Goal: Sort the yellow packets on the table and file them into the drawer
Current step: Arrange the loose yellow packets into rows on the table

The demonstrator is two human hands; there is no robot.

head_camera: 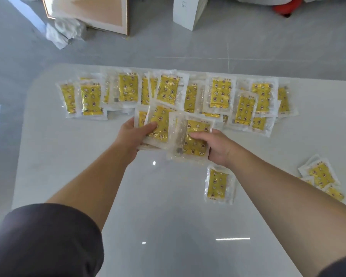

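Several yellow packets (pixel 221 92) in clear wrappers lie spread in overlapping rows across the far part of the white table (pixel 72 148). My left hand (pixel 130 134) grips a small stack of packets (pixel 158 122) from the left, thumb on top. My right hand (pixel 218 146) holds one packet (pixel 190 140) by its right edge, overlapping the stack. A single packet (pixel 218 184) lies flat just below my right hand. A few more packets (pixel 322 176) sit at the right edge, partly hidden by my right forearm. No drawer is in view.
The table's far edge runs just behind the packet rows; grey tiled floor lies beyond. A wooden cabinet (pixel 100 13) with crumpled white plastic (pixel 64 33) stands at the back left, a white box (pixel 188 13) at the back centre, a red object (pixel 288 6) far right.
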